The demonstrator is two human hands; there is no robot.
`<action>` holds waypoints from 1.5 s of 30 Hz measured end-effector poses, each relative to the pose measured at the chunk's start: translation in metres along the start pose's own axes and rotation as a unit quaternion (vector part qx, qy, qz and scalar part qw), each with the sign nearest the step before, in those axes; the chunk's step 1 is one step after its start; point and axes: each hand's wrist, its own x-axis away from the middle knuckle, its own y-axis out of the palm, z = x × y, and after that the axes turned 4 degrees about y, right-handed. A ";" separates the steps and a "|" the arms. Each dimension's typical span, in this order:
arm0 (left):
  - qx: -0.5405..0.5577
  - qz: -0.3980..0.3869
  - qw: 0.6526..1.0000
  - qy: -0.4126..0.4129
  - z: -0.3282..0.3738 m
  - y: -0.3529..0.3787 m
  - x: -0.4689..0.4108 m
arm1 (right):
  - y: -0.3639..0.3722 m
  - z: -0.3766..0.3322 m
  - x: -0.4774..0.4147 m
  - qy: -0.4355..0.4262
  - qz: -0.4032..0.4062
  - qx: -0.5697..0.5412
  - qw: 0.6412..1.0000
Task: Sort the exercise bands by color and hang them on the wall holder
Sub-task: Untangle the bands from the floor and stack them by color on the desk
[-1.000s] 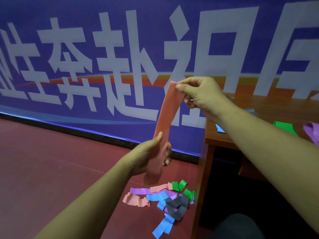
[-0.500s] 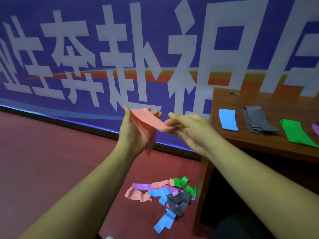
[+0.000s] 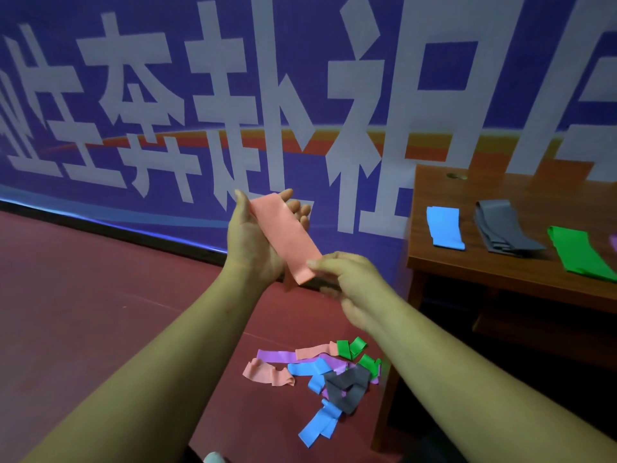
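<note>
Pink band [image 3: 283, 235], flat. Your left hand [image 3: 250, 252]: fingers spread, band resting across palm. Your right hand [image 3: 347, 279]: pinching band's near end.

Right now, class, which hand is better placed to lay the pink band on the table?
Probably right. The right hand pinches the pink band at its near end, on the side of the table; the left hand cradles it on an open palm, farther off.

Blue banner [image 3: 300, 61] across wall, big white characters [image 3: 227, 105], orange stripe [image 3: 267, 142]. Dark red floor [image 3: 83, 312]. Brown wooden table [image 3: 500, 185] right, against banner.
</note>
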 end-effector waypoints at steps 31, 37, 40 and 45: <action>-0.278 -0.151 0.938 -0.140 -0.042 0.018 0.010 | -0.049 -0.084 0.008 -0.289 -0.007 0.510 0.810; -0.233 -0.208 0.937 -0.160 -0.063 0.042 0.012 | -0.079 -0.096 0.016 -0.306 0.020 0.478 0.823; -0.246 -0.244 0.921 -0.178 -0.076 0.058 0.012 | -0.099 -0.113 0.028 -0.282 0.029 0.403 0.870; -0.272 -0.287 0.903 -0.168 -0.102 0.095 0.010 | -0.154 -0.148 0.043 -0.254 0.083 0.324 0.908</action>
